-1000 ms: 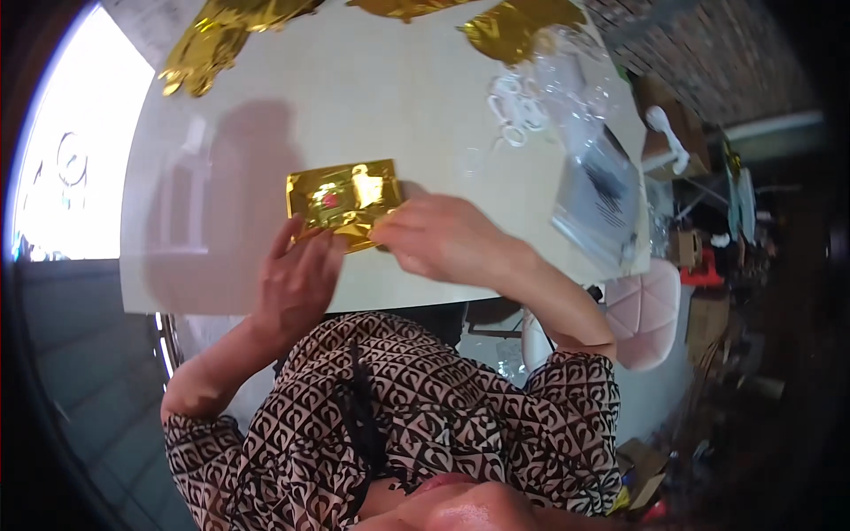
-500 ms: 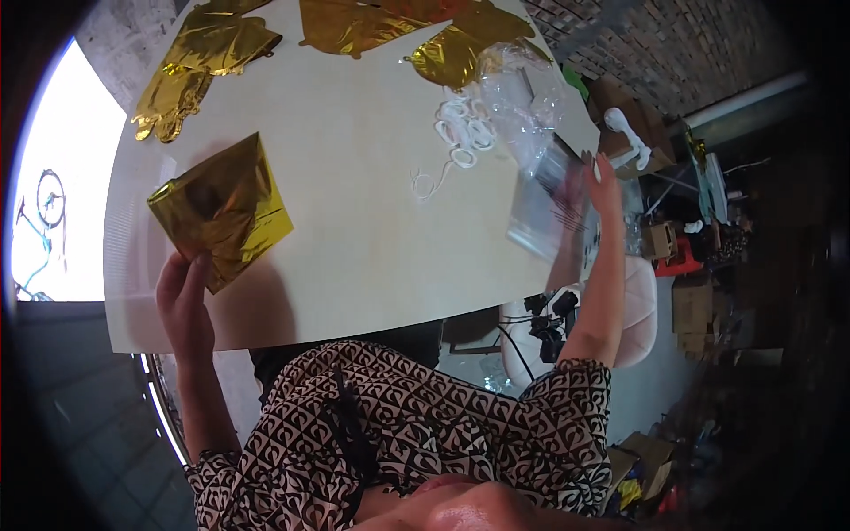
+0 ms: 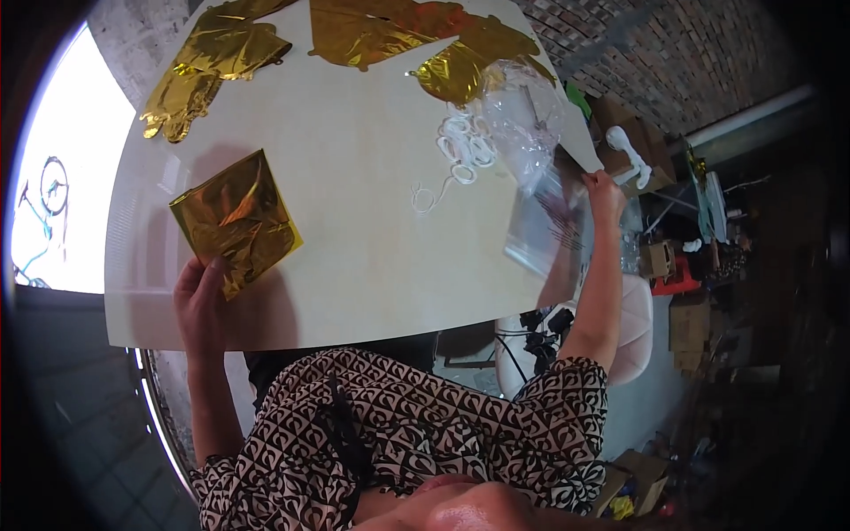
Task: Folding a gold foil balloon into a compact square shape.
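My left hand (image 3: 200,296) pinches the lower corner of a folded gold foil balloon (image 3: 237,217), thumb on top, above the left part of the table. My right hand (image 3: 606,196) is at the table's right edge, its fingers closed at the far corner of a clear plastic bag (image 3: 540,226) that lies flat in a pile. The fingertips partly hide that corner. Beyond the bags sits a crumpled clear plastic wrapper (image 3: 529,115). A loose heap of white ribbon (image 3: 467,142) lies left of it.
Flat gold foil balloons lie along the far edge of the pale table (image 3: 354,221), one group far left (image 3: 232,44), another far right (image 3: 452,71). A white chair (image 3: 636,327) with black items stands near right. Cardboard boxes (image 3: 691,332) and a brick wall are beyond.
My right fingers have gone from spread to closed at the bag's corner. My left hand and the folded foil balloon have shifted slightly right, the foil turning a little.
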The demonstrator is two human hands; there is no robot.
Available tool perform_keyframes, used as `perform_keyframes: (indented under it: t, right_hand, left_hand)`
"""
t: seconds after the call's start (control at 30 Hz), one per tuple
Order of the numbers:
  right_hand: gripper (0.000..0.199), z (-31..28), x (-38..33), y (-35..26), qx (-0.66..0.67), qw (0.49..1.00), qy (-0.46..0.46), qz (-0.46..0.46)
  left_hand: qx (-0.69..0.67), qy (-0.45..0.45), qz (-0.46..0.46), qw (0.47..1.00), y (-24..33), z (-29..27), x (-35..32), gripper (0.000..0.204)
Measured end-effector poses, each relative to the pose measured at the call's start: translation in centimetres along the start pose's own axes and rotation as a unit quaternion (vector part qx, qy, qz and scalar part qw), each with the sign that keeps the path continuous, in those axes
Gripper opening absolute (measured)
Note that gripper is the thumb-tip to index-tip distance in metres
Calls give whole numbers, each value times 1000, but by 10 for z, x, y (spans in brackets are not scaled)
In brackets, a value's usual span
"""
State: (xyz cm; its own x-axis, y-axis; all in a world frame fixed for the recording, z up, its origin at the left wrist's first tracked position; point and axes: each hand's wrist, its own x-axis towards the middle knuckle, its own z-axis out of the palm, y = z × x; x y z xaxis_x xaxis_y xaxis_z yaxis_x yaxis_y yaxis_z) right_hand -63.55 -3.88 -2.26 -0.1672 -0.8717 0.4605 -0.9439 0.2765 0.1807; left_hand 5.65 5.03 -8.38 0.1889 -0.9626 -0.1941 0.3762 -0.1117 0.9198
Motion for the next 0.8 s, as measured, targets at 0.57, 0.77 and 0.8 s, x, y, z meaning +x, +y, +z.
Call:
perform_keyframes:
  t: [0.57, 0.77, 0.8]
  right_hand:
    - [14, -85, -7, -53, -20, 968, 242, -67]
    - [21, -49, -30, -26, 141, 978, -152, -15]
    - [26, -51, -33, -26, 145, 970, -196, 17]
  left_hand:
    - [-66, 26, 48, 996, 11, -32, 1, 22]
    - [-76, 24, 44, 996, 8, -45, -3, 22]
    - [-78, 19, 43, 996, 10, -43, -2, 22]
